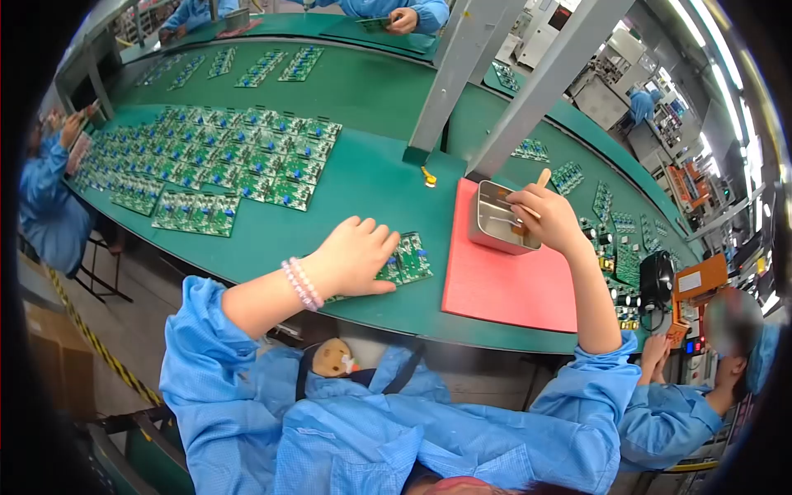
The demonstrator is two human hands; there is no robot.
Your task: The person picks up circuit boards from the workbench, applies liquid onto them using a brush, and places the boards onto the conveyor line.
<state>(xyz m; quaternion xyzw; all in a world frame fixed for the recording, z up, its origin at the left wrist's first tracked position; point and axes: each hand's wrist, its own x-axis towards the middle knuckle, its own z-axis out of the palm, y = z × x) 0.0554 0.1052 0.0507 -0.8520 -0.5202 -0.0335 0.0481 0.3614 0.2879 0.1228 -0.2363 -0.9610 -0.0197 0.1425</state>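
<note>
My left hand (356, 257), with two beaded bracelets at its wrist, lies palm down over a green circuit board (410, 259). Its fingers are spread, and they cover the board's left part. At the metal tin (493, 235), my right hand (546, 216) is closed round a tool with a pale wooden handle (544, 177). The handle's top sticks up above my fingers; the working end is hard to make out. The tin stands on a red mat (503, 289) and has something brownish inside.
Rows of circuit boards (239, 157) cover the table's left side. A grey metal post (445, 91) rises behind the tin, with a small yellow item (429, 176) at its foot. More boards (627, 256) and a black telephone (657, 279) are at right. Co-workers sit on both sides and opposite.
</note>
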